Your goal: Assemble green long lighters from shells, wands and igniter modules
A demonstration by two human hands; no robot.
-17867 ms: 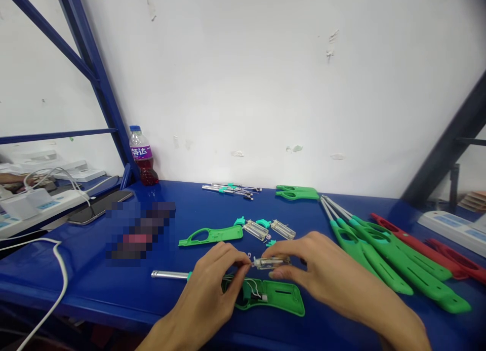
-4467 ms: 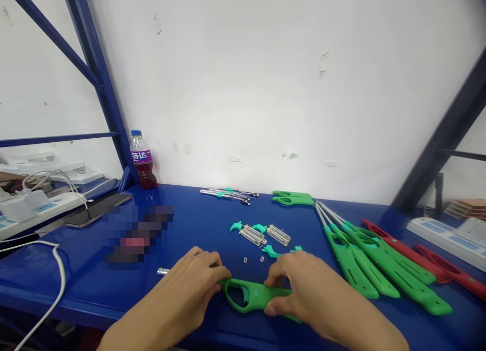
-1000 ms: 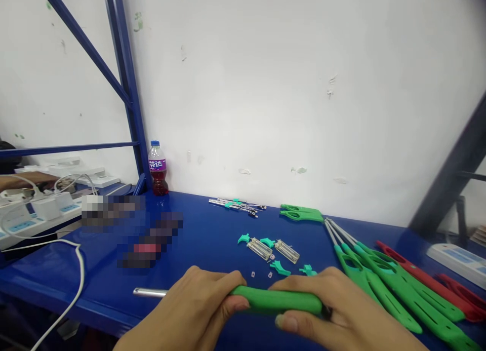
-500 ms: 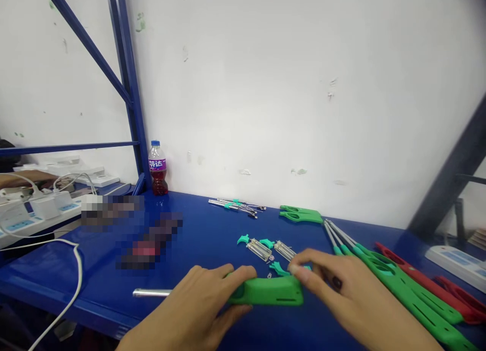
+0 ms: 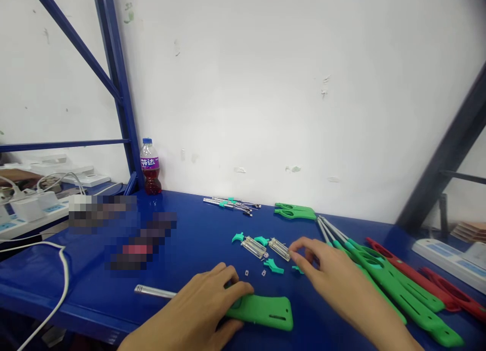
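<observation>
My left hand (image 5: 207, 300) rests on a green long-nosed lighter (image 5: 264, 312) lying on the blue bench (image 5: 197, 239); its fingers curl over the handle near the trigger hole, and its metal tube (image 5: 154, 291) sticks out to the left. My right hand (image 5: 326, 272) is off the lighter and reaches toward the small parts, with thumb and forefinger close together just right of a clear fuel tank (image 5: 279, 248). A second clear tank (image 5: 253, 246) and small teal triggers (image 5: 274, 266) lie beside it. Whether the fingers hold anything is hidden.
Finished green lighters (image 5: 383, 280) and red lighters (image 5: 413, 277) lie in a row at the right. Metal tubes (image 5: 231, 204) and green shells (image 5: 295, 211) sit near the wall. A drink bottle (image 5: 149, 166) stands at the back left; a white cable (image 5: 56, 275) hangs off the left edge.
My right hand let go of the green lighter and moved up to the loose parts. The lighter now lies flat under my left hand.
</observation>
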